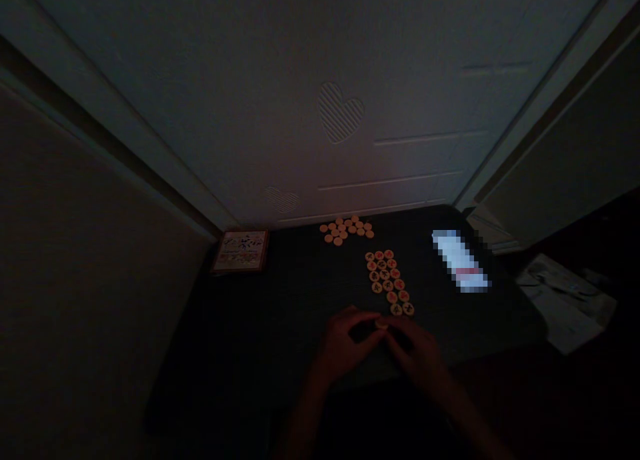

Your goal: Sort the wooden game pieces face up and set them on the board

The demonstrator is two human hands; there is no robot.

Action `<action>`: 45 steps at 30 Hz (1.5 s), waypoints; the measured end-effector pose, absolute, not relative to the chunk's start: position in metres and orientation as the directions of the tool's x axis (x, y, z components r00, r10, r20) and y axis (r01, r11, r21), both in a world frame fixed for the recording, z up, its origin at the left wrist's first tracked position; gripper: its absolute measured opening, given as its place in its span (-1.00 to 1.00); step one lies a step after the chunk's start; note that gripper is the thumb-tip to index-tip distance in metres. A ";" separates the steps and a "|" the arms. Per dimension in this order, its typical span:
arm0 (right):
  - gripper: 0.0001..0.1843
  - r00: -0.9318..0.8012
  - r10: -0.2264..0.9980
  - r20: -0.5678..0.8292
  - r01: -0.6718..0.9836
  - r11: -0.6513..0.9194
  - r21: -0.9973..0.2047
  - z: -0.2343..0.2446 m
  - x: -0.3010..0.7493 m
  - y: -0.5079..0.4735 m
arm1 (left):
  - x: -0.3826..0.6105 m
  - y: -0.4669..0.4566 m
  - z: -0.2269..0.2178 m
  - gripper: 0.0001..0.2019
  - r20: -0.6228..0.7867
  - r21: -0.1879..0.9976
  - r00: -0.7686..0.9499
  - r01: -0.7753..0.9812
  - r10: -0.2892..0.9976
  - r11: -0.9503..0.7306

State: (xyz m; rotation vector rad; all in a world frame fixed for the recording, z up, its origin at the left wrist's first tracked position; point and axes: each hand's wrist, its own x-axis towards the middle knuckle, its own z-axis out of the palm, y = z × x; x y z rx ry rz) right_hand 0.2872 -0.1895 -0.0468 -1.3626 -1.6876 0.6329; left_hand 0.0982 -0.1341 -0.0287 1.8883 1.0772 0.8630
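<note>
In the dim head view, my left hand (346, 343) and my right hand (415, 349) meet near the front of a dark table (280, 300). Both pinch one small round wooden disc (381, 324) between their fingertips. Just beyond them, several marked wooden discs (386, 278) lie face up in rows that run away from me. A loose cluster of plain discs (346, 229) sits at the table's far edge by the wall.
A small square box with printed pictures (241, 251) lies at the table's far left corner. A white blurred object (460, 260) rests at the right. Crumpled paper (565, 297) lies off the table's right side. A pale wall with heart shapes stands behind.
</note>
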 end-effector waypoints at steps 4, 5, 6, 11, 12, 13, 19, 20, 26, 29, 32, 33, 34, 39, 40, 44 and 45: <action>-0.75 -0.040 0.953 0.301 0.524 0.276 -0.806 -0.050 0.288 -0.190 | 0.098 -0.134 -0.027 -0.76 0.171 0.870 0.415 0.361 0.893 -0.335; -0.75 -0.045 0.953 0.298 0.523 0.277 -0.806 -0.051 0.288 -0.190 | 0.098 -0.134 -0.026 -0.76 0.170 0.871 0.415 0.360 0.894 -0.334; -0.75 -0.050 0.954 0.296 0.523 0.278 -0.806 -0.051 0.289 -0.190 | 0.098 -0.134 -0.025 -0.77 0.168 0.871 0.417 0.362 0.893 -0.332; -0.76 -0.041 0.953 0.300 0.539 0.274 -0.796 -0.051 0.289 -0.191 | 0.099 -0.135 -0.022 -0.79 0.158 0.871 0.406 0.373 0.900 -0.321; -0.76 -0.034 0.954 0.298 0.542 0.268 -0.797 -0.050 0.289 -0.191 | 0.100 -0.135 -0.021 -0.79 0.159 0.871 0.409 0.370 0.899 -0.323; -0.76 -0.025 0.956 0.292 0.545 0.258 -0.798 -0.049 0.289 -0.191 | 0.100 -0.135 -0.021 -0.80 0.161 0.871 0.411 0.368 0.897 -0.325; -0.74 -0.007 0.969 0.248 0.549 0.211 -0.808 -0.045 0.287 -0.192 | 0.099 -0.135 -0.023 -0.81 0.162 0.860 0.399 0.392 0.902 -0.327; -0.74 -0.009 0.969 0.245 0.546 0.210 -0.811 -0.044 0.287 -0.192 | 0.099 -0.135 -0.024 -0.81 0.164 0.859 0.398 0.392 0.902 -0.329; -0.76 0.001 0.971 0.239 0.531 0.202 -0.823 -0.044 0.286 -0.192 | 0.100 -0.135 -0.026 -0.81 0.151 0.865 0.403 0.388 0.903 -0.318; -0.74 0.004 0.973 0.231 0.540 0.192 -0.820 -0.045 0.286 -0.192 | 0.100 -0.135 -0.025 -0.83 0.157 0.861 0.403 0.392 0.902 -0.325; -0.74 0.027 0.971 0.237 0.550 0.183 -0.815 -0.046 0.285 -0.192 | 0.101 -0.135 -0.025 -0.84 0.149 0.856 0.406 0.403 0.902 -0.323; -0.74 0.031 0.971 0.239 0.551 0.183 -0.814 -0.046 0.285 -0.192 | 0.100 -0.135 -0.026 -0.84 0.147 0.857 0.403 0.405 0.903 -0.320; -0.74 0.030 0.970 0.241 0.548 0.186 -0.815 -0.046 0.285 -0.192 | 0.100 -0.135 -0.026 -0.84 0.146 0.858 0.403 0.404 0.904 -0.319; -0.72 0.003 0.967 0.256 0.532 0.215 -0.819 -0.046 0.287 -0.191 | 0.100 -0.136 -0.028 -0.84 0.136 0.861 0.404 0.403 0.904 -0.310; -0.71 0.000 0.966 0.258 0.534 0.218 -0.817 -0.047 0.287 -0.191 | 0.100 -0.135 -0.028 -0.84 0.135 0.860 0.406 0.405 0.904 -0.310; -0.68 -0.005 0.965 0.261 0.543 0.222 -0.810 -0.048 0.287 -0.191 | 0.101 -0.134 -0.026 -0.84 0.134 0.859 0.410 0.407 0.902 -0.312; -0.67 -0.002 0.965 0.263 0.544 0.222 -0.809 -0.048 0.287 -0.191 | 0.101 -0.134 -0.025 -0.84 0.132 0.860 0.410 0.406 0.903 -0.310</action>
